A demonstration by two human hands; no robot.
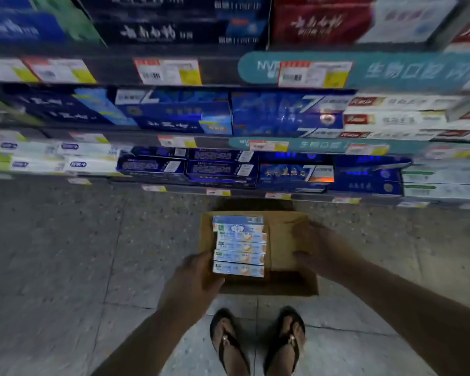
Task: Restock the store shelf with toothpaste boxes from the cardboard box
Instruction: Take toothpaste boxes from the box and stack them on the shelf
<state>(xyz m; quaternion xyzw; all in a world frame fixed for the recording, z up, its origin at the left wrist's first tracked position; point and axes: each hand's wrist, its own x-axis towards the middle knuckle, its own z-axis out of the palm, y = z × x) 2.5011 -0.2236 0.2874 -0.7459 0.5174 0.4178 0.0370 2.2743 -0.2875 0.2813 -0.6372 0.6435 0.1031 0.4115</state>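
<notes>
1. Brown open-top cardboard box [282,286] sits low in front of the person, just short of the bottom tier of the store shelf [174,189].
2. Stack of pale blue-and-white toothpaste boxes [239,246] lies in the left half of the cardboard box, long sides across. About five are visible. The right half shows bare cardboard.
3. Left hand [196,278]: curled round the near-left wall of the cardboard box, thumb up against the end of the stack.
4. Right hand [320,248]: gripping the right wall, thumb inside, fingers over the outer edge.
5. Motion blur is heavy, so I can't tell whether the cardboard box is resting on the grey speckled tile floor [52,253] or lifted slightly.
6. Shelf tiers are full of blue, white and red cartons, with price tags along the rails.
7. Two feet in dark flip-flops [228,346] stand just behind the cardboard box.
</notes>
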